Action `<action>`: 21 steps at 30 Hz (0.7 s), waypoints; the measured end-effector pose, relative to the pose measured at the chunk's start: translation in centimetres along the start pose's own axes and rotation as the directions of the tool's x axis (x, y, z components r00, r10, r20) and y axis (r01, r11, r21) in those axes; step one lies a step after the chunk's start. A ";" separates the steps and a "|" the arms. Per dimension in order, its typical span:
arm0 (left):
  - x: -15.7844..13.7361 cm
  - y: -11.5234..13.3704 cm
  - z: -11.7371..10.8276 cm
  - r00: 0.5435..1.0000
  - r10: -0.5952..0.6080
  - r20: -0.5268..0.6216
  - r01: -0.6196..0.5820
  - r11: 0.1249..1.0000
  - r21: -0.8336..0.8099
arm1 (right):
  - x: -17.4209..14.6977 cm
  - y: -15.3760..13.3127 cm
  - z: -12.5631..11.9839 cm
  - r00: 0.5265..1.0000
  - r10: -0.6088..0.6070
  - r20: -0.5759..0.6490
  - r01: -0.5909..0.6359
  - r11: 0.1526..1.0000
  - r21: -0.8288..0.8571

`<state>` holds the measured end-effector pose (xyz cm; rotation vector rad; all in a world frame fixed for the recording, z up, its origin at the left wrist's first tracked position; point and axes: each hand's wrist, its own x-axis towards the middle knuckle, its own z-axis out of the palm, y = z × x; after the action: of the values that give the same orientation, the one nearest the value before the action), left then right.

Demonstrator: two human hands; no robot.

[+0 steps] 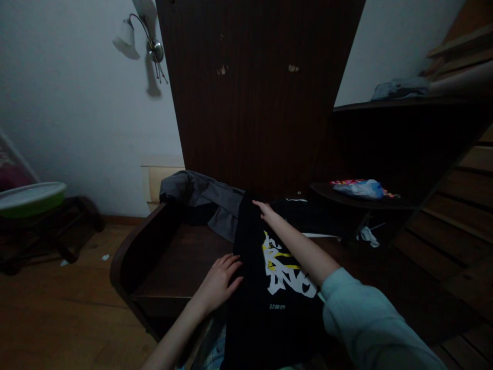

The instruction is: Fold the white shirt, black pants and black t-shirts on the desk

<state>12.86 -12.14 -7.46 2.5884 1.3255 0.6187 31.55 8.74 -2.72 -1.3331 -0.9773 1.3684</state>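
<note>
A black T-shirt (254, 318) with a white and yellow lettered print lies spread out in front of me, over the dark wooden bench. My left hand (219, 280) rests at its left edge, fingers extended and slightly apart, the tips on the cloth. Further up the shirt is my right hand (266, 211), its index finger stretched to the left; its other fingers show only partly. My right forearm crosses over the print. Beyond the shirt, a grey garment (196, 187) is draped over the bench's left arm and seat. Another dark garment with white edging (321, 236) lies to the right.
The bench (173, 267) has a curved left arm and stands against a tall dark panel (254, 103). Right of it, a shelf (404, 201) holds a plastic bag (360, 189). A green basin (34, 200) sits on a stool at left. Above hangs a wall lamp (127, 41).
</note>
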 end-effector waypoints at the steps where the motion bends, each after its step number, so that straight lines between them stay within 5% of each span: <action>1: 0.0 0.1 0.0 1.000 -0.002 -0.003 0.002 1.000 -0.002 | 0.4 -0.4 0.2 1.000 0.011 -0.010 -0.011 1.000 -0.020; 10: -0.2 0.0 -0.4 0.989 -0.137 -0.047 0.137 0.990 -0.018 | 1.6 -2.5 2.6 0.990 -0.140 -0.008 0.138 0.982 -0.126; 17: -0.4 -0.3 -0.3 0.991 -0.113 -0.070 0.104 0.987 -0.119 | -1.6 -1.2 -0.2 0.942 -0.298 -0.156 0.235 0.915 -0.328; 19: -0.5 -0.3 -0.5 0.985 -0.141 -0.100 0.126 0.981 -0.146 | -4.3 -0.2 -1.7 0.940 -0.328 -0.093 0.267 0.878 -0.398; 21: -0.6 -0.3 -0.6 0.978 -0.173 -0.118 0.152 0.974 -0.169 | -7.9 1.3 -3.3 0.942 -0.310 0.125 0.329 0.793 -0.512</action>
<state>12.05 -12.49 -7.19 2.3198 1.4465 0.8414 34.31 0.52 -2.46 -1.4491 -1.6070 0.8886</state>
